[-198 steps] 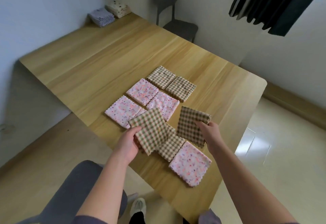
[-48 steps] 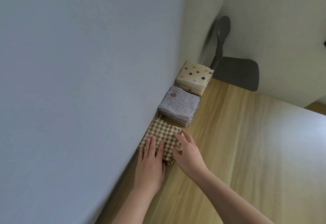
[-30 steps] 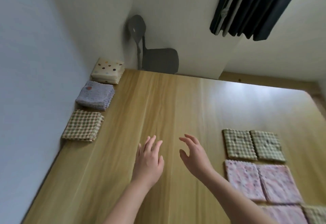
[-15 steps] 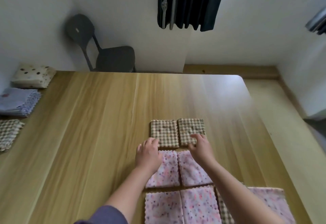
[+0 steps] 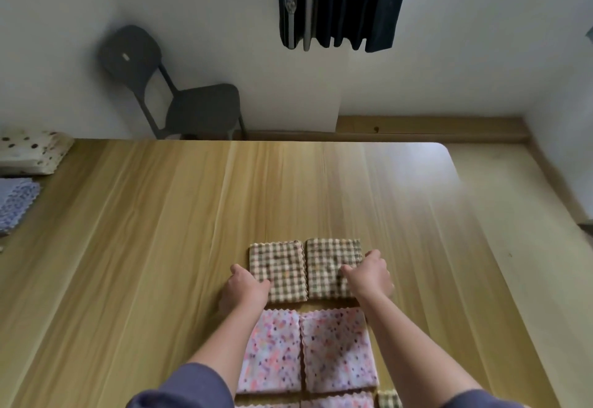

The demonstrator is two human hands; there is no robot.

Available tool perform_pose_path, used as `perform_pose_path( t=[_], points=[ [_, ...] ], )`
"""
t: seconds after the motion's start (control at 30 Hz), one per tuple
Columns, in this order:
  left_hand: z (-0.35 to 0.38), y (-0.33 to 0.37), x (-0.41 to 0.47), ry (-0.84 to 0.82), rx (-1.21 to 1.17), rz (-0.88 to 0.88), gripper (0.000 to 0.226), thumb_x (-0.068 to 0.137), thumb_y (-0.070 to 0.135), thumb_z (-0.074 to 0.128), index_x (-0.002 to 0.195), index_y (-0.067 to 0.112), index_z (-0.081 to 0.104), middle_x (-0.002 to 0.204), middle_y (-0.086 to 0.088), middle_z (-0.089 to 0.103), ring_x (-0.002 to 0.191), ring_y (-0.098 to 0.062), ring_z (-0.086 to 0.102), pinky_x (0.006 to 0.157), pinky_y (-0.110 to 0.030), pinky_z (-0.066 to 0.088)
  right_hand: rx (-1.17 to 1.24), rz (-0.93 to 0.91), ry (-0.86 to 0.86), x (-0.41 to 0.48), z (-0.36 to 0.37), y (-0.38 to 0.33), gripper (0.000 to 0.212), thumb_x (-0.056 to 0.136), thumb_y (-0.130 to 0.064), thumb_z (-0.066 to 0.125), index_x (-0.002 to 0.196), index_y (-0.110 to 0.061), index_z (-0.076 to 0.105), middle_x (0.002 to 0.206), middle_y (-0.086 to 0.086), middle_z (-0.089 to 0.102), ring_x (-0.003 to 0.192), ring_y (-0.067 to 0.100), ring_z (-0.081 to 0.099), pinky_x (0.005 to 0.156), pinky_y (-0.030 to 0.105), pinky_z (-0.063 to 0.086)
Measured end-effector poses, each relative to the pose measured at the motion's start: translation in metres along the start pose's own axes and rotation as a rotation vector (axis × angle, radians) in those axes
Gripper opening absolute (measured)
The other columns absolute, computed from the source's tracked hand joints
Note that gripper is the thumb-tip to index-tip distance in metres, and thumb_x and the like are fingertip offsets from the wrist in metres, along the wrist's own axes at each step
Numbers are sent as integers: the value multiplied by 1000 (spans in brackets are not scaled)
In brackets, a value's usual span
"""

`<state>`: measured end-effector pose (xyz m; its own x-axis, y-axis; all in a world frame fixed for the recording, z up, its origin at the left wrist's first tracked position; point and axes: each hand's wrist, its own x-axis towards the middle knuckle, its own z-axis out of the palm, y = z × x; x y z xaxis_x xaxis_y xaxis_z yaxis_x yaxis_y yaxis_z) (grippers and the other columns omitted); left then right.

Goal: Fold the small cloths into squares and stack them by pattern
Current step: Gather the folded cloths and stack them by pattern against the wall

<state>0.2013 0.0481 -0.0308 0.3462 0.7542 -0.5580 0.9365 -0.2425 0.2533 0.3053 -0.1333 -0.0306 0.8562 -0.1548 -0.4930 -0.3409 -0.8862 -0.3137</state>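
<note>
Two folded brown checked cloths lie side by side on the wooden table [image 5: 154, 247]. My left hand [image 5: 245, 289] grips the near left edge of the left checked cloth [image 5: 279, 263], thumb on top. My right hand [image 5: 369, 274] pinches the right edge of the right checked cloth [image 5: 330, 256], thumb on its top. Just nearer to me lie two folded pink floral cloths [image 5: 272, 353] [image 5: 337, 346], partly under my forearms. More pink cloth and a bit of another checked cloth [image 5: 388, 399] show at the bottom edge.
At the table's far left edge sit a cream polka-dot stack [image 5: 32, 151] and a lilac stack [image 5: 16, 202]. A dark chair [image 5: 179, 99] stands behind the table by the wall. A dark curtain [image 5: 340, 3] hangs above. The table's right edge drops to the floor.
After leaving a checked stack by the left wall, my view swung back to the laid-out cloths. Both hands moved forward from the pink cloths onto the two checked cloths and took hold of their outer edges.
</note>
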Motion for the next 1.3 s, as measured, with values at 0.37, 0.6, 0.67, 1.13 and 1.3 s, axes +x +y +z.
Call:
perform_pose_path(
  t=[0.37,0.6,0.67,1.13,1.3],
  points=[
    [-2,1,9,-79,-284,45,13,82,24,62,92,16,60,90,0,66,79,-18,62,63,-27,48,210,-21,-90,9,1,0,11,88,-20,57,88,-11,53,86,4,59,69,14,52,52,27,37],
    [-45,-27,0,-213,-880,60,27,89,-3,52,113,8,57,92,-4,66,82,-18,64,67,-30,50,649,-77,-158,-9,-21,-7,17,89,-11,61,104,-13,54,97,6,64,85,21,64,63,33,53],
    [-59,-37,-6,-285,-995,40,27,90,-8,47,111,5,58,92,-7,66,82,-20,63,67,-31,50,812,-53,-237,-20,-28,-10,15,89,-9,63,104,-11,61,98,8,68,87,24,66,66,34,54],
    [-157,-155,-40,-643,-1464,-33,34,93,-1,31,97,0,64,78,-13,73,60,-18,69,51,-25,55,1081,-157,-962,-208,11,-102,33,84,-7,62,116,1,59,109,19,70,96,29,69,78,39,57],
    [-218,-233,-25,-638,-1539,-4,35,96,6,29,100,0,64,87,-14,73,84,-24,64,77,-36,48,1009,-191,-1025,-288,72,-150,43,77,-11,66,117,0,59,108,16,71,92,26,71,71,36,57]
  ],
)
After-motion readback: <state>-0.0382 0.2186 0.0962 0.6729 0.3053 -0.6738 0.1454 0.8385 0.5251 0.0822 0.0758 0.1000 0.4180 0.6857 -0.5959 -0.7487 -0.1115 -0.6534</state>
